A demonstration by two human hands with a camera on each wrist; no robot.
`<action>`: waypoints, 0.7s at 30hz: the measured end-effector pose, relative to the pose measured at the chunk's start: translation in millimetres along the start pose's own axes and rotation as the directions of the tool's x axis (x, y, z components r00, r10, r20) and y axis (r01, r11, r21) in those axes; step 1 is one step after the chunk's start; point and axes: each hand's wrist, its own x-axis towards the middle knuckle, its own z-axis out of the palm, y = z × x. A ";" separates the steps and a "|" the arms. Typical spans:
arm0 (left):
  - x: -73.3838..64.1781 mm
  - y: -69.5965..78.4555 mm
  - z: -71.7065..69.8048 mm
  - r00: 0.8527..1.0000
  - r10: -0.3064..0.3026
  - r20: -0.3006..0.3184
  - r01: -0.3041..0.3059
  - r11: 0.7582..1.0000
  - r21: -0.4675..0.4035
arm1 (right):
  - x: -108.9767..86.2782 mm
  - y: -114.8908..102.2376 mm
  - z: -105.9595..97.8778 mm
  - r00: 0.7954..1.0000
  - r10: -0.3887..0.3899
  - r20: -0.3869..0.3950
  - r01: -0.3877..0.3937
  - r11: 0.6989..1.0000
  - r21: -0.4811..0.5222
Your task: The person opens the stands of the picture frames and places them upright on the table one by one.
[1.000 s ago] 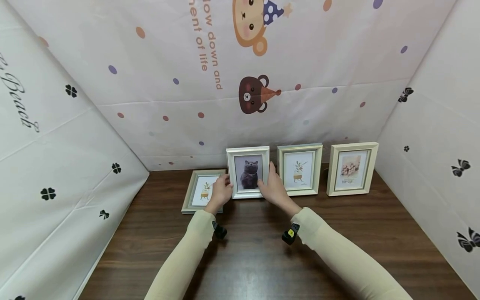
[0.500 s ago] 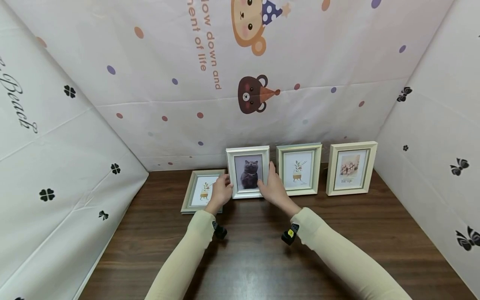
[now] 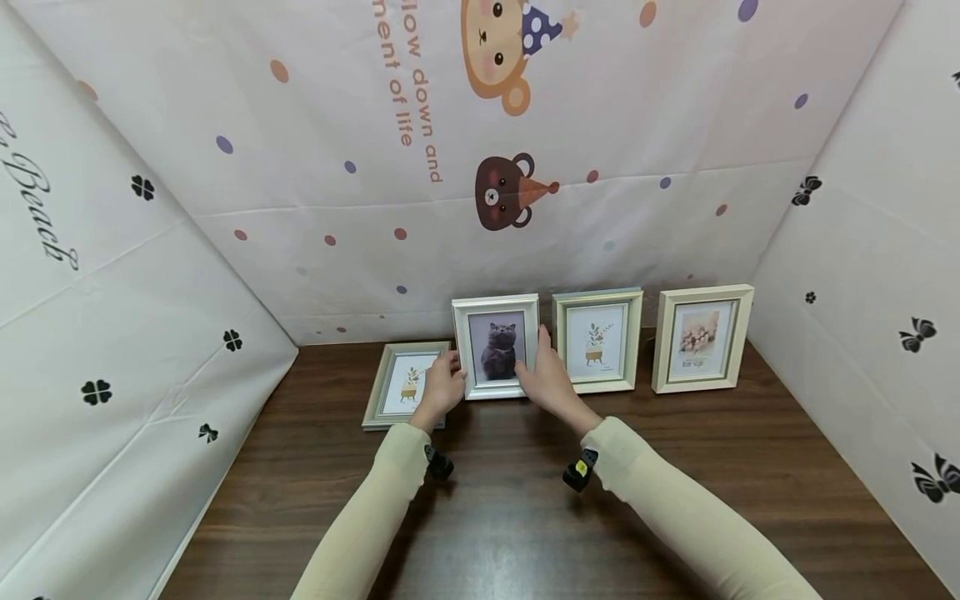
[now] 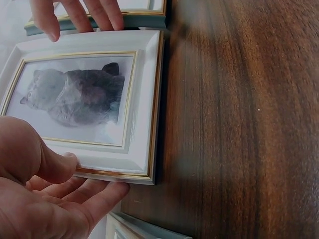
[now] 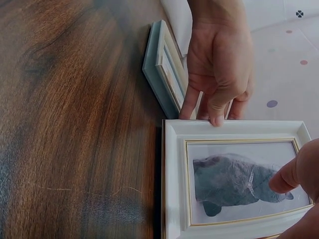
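Observation:
A white picture frame (image 3: 497,346) with a grey cat photo stands upright on the dark wooden table, close to the back wall. My left hand (image 3: 442,385) grips its left side; in the left wrist view the thumb (image 4: 62,168) lies on the front border and the other fingers are at the side edge. On the opposite side my right hand (image 3: 547,379) holds the frame, its thumb (image 5: 286,178) over the photo in the right wrist view. The right hand's other fingers (image 4: 99,15) are along the far edge in the left wrist view.
A pale frame (image 3: 396,383) with a plant print lies flat at the left, partly behind my left hand. Right of the cat frame stand a matching plant-print frame (image 3: 597,342) and a cream flower-photo frame (image 3: 703,339). Printed cloth walls (image 3: 337,283) enclose the table (image 3: 510,533).

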 end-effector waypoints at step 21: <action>-8.4 2.1 -8.8 0.999 0.039 -0.036 -0.038 0.999 0.030 | -5.5 -9.2 -10.7 0.999 -0.047 -0.015 0.047 0.999 -0.025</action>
